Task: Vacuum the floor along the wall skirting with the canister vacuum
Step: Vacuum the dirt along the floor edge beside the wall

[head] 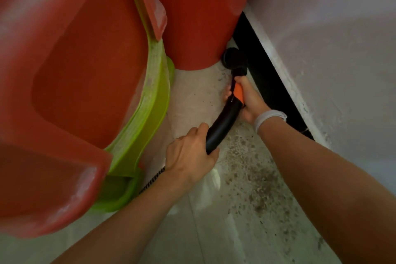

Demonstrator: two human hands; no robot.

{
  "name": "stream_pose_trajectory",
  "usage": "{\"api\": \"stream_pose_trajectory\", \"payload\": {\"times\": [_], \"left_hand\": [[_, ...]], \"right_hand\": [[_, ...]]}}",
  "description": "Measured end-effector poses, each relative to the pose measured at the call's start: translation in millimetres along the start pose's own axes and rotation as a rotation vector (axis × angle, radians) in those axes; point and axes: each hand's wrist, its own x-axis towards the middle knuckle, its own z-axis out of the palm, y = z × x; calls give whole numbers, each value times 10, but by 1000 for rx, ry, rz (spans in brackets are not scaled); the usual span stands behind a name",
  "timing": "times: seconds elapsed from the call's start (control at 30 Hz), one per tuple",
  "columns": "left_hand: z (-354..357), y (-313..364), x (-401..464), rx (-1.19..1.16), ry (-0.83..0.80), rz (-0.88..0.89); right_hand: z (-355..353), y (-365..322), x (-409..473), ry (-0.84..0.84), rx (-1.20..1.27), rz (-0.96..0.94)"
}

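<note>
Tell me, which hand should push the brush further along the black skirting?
The right hand: it grips the vacuum handle nearest the brush, beside the skirting. The left hand holds further back.

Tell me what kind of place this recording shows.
Probably a utility or storage corner: a stained concrete-like floor, black skirting under a scuffed pale wall, and a red bucket beside red plastic chairs.

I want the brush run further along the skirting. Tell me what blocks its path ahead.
The red bucket does. It stands on the floor close to the black skirting, and the round brush is already at its base in the narrow gap between them. Both hands, left hand and right hand, hold the black vacuum tube.
</note>
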Motion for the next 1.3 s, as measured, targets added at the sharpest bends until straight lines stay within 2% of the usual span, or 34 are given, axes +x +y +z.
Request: {"api": "stream_pose_trajectory", "payload": {"times": [0.13, 0.23, 0.6, 0.8, 0.97, 1.13, 1.3], "left_hand": [[-32, -106, -85, -58, -173, -19], [-61, -181, -213, -49, -221, -38], [-99, -414, -665, -4, -157, -154], [-128, -522, -822, -196, -94, -281], [-118, -518, -818, -231, -84, -274], [-72, -564, -779, -388, -148, -250], [-56, -512, -677, -454, -183, -189]], "right_hand": [[-15, 190, -85, -28, 9, 52], [42, 330, -168, -36, 12, 74], [355, 789, -366, -21, -129, 77], [641, 907, -354, -24, -355, 74], [696, 864, -340, -2, -448, 67], [722, 852, -361, 39, -514, 23], [613, 716, -348, 146, -532, -18]]}}
